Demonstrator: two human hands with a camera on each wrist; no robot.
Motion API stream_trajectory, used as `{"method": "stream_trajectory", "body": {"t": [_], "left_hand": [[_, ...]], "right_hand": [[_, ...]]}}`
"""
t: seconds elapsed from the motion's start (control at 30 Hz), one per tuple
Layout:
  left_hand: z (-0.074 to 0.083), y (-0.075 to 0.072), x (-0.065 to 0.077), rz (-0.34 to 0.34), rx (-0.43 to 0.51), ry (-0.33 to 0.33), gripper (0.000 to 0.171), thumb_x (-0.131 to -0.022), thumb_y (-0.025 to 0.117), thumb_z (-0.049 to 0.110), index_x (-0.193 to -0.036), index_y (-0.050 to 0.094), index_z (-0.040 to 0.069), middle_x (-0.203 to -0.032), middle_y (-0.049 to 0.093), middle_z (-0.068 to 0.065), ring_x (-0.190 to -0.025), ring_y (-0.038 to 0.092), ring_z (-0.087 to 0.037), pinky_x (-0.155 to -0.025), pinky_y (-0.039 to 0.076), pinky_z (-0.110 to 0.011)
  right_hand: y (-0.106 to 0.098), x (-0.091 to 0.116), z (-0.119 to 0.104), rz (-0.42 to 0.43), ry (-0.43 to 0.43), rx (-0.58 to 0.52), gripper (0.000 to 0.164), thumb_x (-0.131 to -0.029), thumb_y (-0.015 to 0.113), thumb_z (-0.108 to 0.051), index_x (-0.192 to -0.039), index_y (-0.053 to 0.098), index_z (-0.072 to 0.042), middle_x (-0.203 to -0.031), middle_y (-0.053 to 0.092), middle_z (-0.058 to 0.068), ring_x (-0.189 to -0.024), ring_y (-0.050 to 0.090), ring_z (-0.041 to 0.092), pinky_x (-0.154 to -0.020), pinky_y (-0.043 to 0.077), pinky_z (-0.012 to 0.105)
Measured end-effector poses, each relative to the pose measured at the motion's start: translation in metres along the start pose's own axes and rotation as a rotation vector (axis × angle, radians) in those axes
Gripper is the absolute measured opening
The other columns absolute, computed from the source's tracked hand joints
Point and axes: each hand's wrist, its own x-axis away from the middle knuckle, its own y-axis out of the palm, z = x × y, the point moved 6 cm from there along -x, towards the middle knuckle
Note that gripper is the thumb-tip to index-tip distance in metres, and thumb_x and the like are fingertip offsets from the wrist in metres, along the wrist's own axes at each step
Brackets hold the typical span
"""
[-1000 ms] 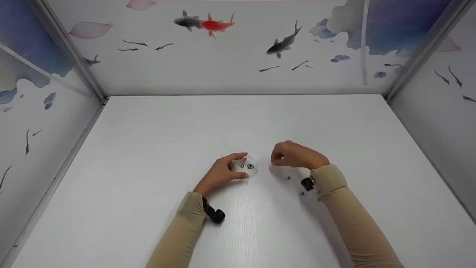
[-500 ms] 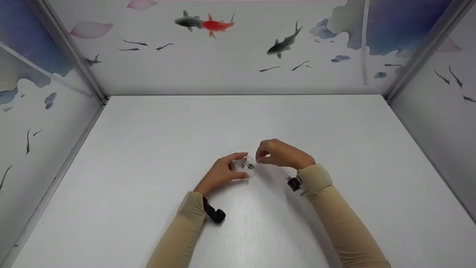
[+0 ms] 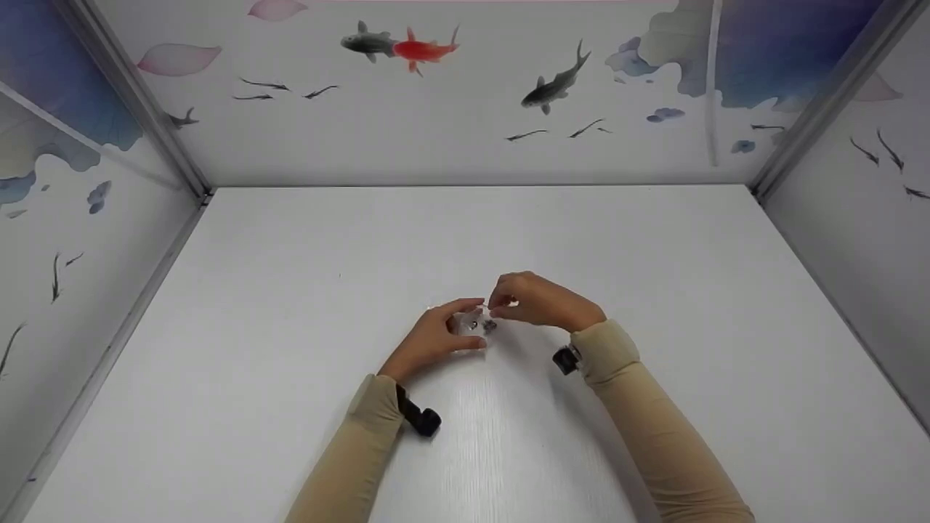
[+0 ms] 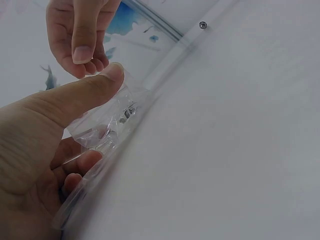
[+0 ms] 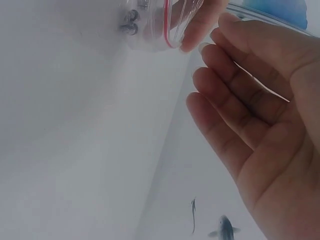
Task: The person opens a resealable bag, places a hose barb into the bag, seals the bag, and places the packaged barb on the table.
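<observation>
We observe a thin, clear, crinkled plastic bag (image 5: 147,37) with a red strip (image 5: 166,22), standing on the smooth white tabletop (image 3: 290,363) and containing small, shiny metal pieces (image 5: 131,16). The left hand (image 3: 432,330) grips the bag. The right hand (image 3: 541,298) is at its edge, fingers bent; we cannot tell whether they hold anything. A loose rounded metal piece (image 4: 203,25) lies apart from the bag. Compared with one second ago, the right hand has moved in to the bag; the left is unchanged.

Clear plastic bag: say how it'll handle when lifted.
The clear plastic bag is probably floppy, its film being creased. The small metal parts inside may slide and make it sag. Its red strip might stiffen that edge slightly.
</observation>
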Motion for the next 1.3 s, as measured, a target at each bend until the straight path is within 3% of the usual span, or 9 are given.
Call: {"method": "stream_trajectory", "body": {"t": [0.33, 0.83, 1.13, 1.3], "left_hand": [[0.0, 0.0, 0.0, -0.002, -0.018, -0.022, 0.068, -0.078, 0.079, 0.039, -0.139, 0.052, 0.029, -0.137, 0.056, 0.006, -0.113, 0.05, -0.014, -0.1, 0.039, -0.04], [-0.001, 0.0, 0.0, -0.004, -0.013, -0.035, 0.069, -0.076, 0.08, 0.041, -0.138, 0.053, 0.027, -0.139, 0.055, 0.005, -0.123, 0.05, -0.015, -0.106, 0.036, -0.04], [-0.001, -0.001, 0.0, 0.006, -0.036, -0.042, 0.069, -0.076, 0.08, 0.041, -0.138, 0.053, 0.029, -0.136, 0.056, 0.007, -0.107, 0.049, -0.014, -0.098, 0.038, -0.036], [-0.001, 0.0, 0.001, 0.008, -0.044, -0.035, 0.07, -0.076, 0.08, 0.042, -0.138, 0.053, 0.028, -0.129, 0.059, 0.007, -0.084, 0.046, -0.013, -0.08, 0.038, -0.03]], "right_hand": [[-0.002, 0.002, 0.001, -0.012, -0.018, -0.024, 0.016, -0.089, 0.067, -0.007, -0.103, 0.072, 0.0, -0.1, 0.068, 0.009, -0.094, 0.064, 0.021, -0.085, 0.053, 0.039], [-0.008, 0.021, 0.019, -0.015, 0.046, -0.027, 0.016, -0.087, 0.069, -0.006, -0.1, 0.072, 0.001, -0.098, 0.069, 0.009, -0.092, 0.064, 0.022, -0.084, 0.053, 0.041], [-0.015, 0.038, 0.031, -0.078, 0.177, -0.034, 0.019, -0.086, 0.071, -0.012, -0.103, 0.072, -0.004, -0.103, 0.07, 0.008, -0.097, 0.062, 0.021, -0.088, 0.051, 0.039], [-0.016, 0.05, 0.038, -0.092, 0.204, -0.038, 0.019, -0.085, 0.073, -0.012, -0.103, 0.072, -0.006, -0.102, 0.069, 0.004, -0.097, 0.061, 0.02, -0.088, 0.05, 0.039]]}}
